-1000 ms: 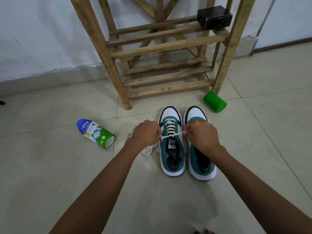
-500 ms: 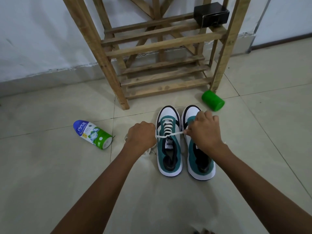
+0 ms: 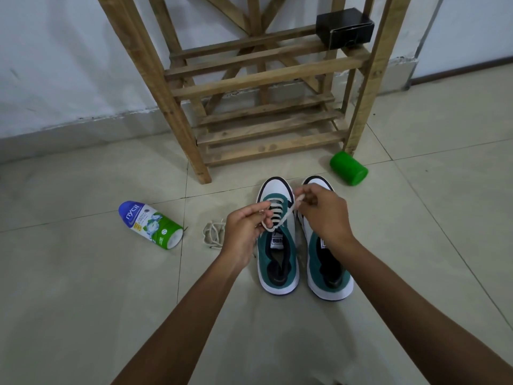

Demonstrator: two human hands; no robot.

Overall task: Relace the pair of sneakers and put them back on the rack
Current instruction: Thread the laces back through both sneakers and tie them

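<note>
Head view shows the left sneaker (image 3: 277, 245) on the floor (image 3: 83, 301) in front of the rack (image 3: 266, 140), touching or just beside the right sneaker (image 3: 327, 262). Its lace (image 3: 280, 222) is threaded up the eyelets, and both ends are raised above the tongue. The left hand (image 3: 244, 232) pinches one end in a small loop; the right hand (image 3: 324, 215) pinches the other, fingers curled round it. If either pinch slips, the loop would likely collapse and the knot come out loose. Pulling unevenly could drag one end short or slacken the rows. The right sneaker looks unlaced, and the spare lace (image 3: 213, 234) lies by the left wrist, where an arm could sweep it toward the powder bottle (image 3: 152, 225).
</note>
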